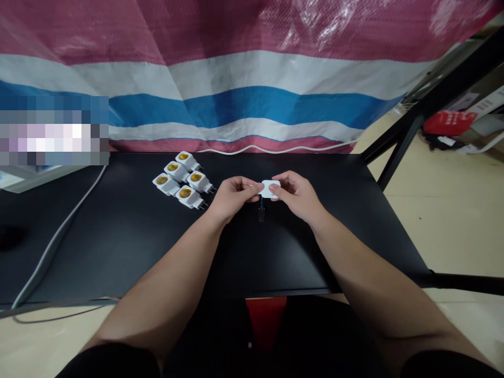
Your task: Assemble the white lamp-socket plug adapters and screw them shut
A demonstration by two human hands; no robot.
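My left hand [234,197] and my right hand [295,195] meet above the middle of the black table [118,252]. Between their fingertips they pinch a small white plastic socket housing [271,188], which my fingers partly hide. Directly below it, a slim screwdriver with a clear blue-tinted handle [260,210] shows; I cannot tell whether it touches my left hand. To the left of my left hand stand several white lamp-socket adapters [177,181] in a tight cluster, with yellow centres and metal prongs pointing right.
A grey cable [55,241] runs across the left of the table, and a thin white cable [271,150] lies along its back edge. A pink, white and blue woven tarp [252,105] hangs behind. Black table legs [397,152] stand at the right, above a tiled floor.
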